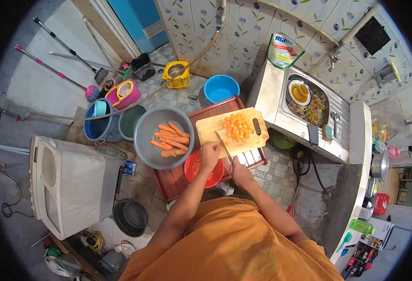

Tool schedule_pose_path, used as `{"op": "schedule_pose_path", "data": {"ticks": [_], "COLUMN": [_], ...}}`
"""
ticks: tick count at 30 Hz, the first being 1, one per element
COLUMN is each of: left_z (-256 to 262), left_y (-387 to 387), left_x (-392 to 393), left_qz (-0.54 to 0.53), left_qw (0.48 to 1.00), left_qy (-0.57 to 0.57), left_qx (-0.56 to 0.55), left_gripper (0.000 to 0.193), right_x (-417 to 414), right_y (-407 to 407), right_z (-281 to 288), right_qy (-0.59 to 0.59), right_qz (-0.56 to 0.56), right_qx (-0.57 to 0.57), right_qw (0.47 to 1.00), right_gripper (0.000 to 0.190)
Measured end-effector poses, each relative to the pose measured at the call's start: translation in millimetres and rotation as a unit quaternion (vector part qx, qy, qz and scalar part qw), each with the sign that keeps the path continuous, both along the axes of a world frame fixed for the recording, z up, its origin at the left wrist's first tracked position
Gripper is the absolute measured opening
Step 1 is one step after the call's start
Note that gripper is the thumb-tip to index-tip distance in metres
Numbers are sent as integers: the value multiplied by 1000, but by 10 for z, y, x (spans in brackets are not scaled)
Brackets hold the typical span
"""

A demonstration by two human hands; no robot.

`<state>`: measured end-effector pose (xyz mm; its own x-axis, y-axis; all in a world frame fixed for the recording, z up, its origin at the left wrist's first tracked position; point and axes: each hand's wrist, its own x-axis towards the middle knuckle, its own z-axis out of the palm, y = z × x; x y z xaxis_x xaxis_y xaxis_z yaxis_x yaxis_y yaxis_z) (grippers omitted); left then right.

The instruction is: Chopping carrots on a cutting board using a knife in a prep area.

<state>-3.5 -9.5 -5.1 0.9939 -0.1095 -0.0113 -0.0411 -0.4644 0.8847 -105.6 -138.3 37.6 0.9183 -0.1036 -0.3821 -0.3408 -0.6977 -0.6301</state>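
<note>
My right hand [242,172] grips a kitchen knife [223,144] by its handle, the blade angled up and left over a wooden cutting board [206,127]. Cut carrot pieces [239,127] lie in a heap on the board near its handle slot. My left hand [210,154] is curled at the board's near left edge, beside the blade; whether its fingers hold anything is hidden. Partly under my left wrist is a red bowl [188,172] with small orange bits inside. A grey basin [146,154] left of the board holds several whole carrots [171,137].
The board lies over a reddish-brown wooden bench [167,182]. A sink [327,102] with dishes stands to the right, a white washing machine [76,182] to the left. A hose [149,95] crosses above buckets, near a blue basin [221,89]. A black basin [130,217] sits on the floor.
</note>
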Motion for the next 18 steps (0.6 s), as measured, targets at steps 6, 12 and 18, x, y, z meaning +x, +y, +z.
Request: {"op": "schedule_pose_path", "data": {"ticks": [6,12,18], "left_z": [30,1,39], "left_y": [-25,23,19], "left_x": [-9,-5,15], "left_qz": [5,-10,-19], "left_qw": [1000,999,1000], "left_qy": [-26,-15,6], "left_qx": [-5,40,22], "left_gripper": [14,15,13], "right_x": [-44,1,272], "right_y": [35,42,-118], "right_z": [-209,-47,454], "right_qy": [-23,17,48], "right_qz": [-4,16,48], "right_qx": [-13,-30,-40], "right_qw": [1000,999,997], "right_gripper": [22,22,21]}}
